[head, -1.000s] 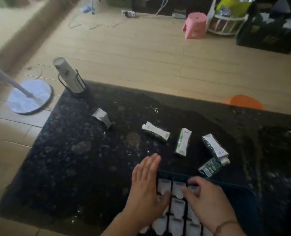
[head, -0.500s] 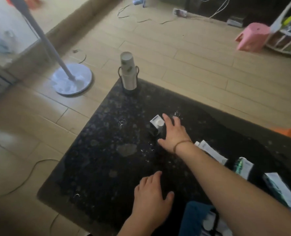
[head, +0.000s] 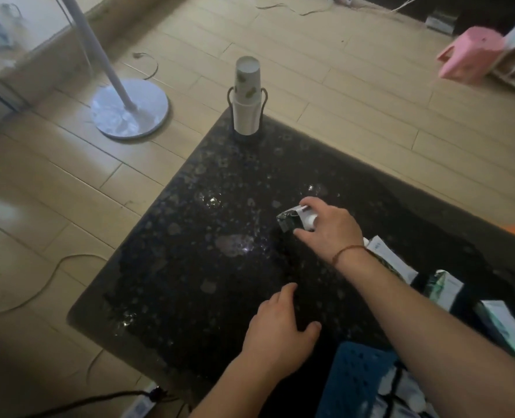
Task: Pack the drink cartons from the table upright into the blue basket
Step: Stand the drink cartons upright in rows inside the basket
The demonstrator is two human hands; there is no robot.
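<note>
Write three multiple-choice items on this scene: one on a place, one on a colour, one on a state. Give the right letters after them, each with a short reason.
1. Where does the stack of paper cups stand?
A. At the table's far corner
B. Inside the basket
C. On the floor by the stool

2. What colour is the basket at the near edge?
A. Pink
B. Blue
C. White

3. What is the right hand doing?
A. Resting flat on the table
B. Hanging empty above the floor
C. Gripping a drink carton

Answers:
1 A: the cups sit in a wire holder on the corner of the black table farthest from the person.
2 B: its perforated wall shows blue.
3 C: its fingers and thumb curl round the drink carton, while the left hand lies open on the table.
</note>
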